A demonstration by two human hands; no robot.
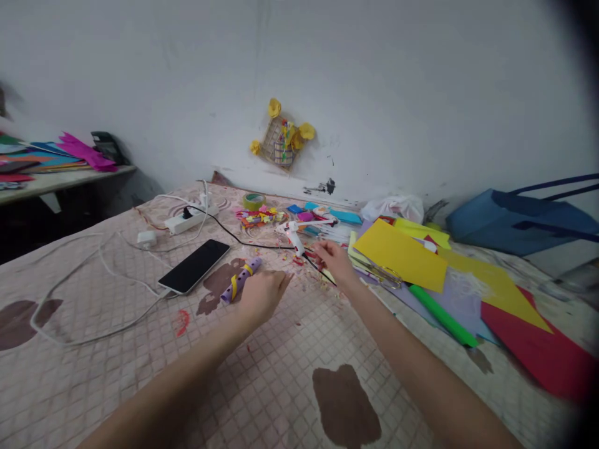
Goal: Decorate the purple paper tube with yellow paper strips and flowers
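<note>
My left hand (264,294) is closed above the table, fingertips pointing right; whatever they may pinch is hidden. Just beside it lies a purple paper tube (241,280) with dark dots and a yellow strip wound around it. Farther right, my right hand (333,260) has loosely bent fingers, with nothing visible in them. They are close to a white hot glue gun (294,238), which rests on the table with its black cord trailing past the hand. Small coloured paper scraps (304,274) are scattered between my hands.
Left of the tube lies a phone (194,267) on a white cable, with a power strip (187,218) behind. Green tape (253,201) and paper pieces (262,216) sit at the back. Yellow sheets (400,252), a green roll (442,316) and a blue bag (519,215) occupy the right.
</note>
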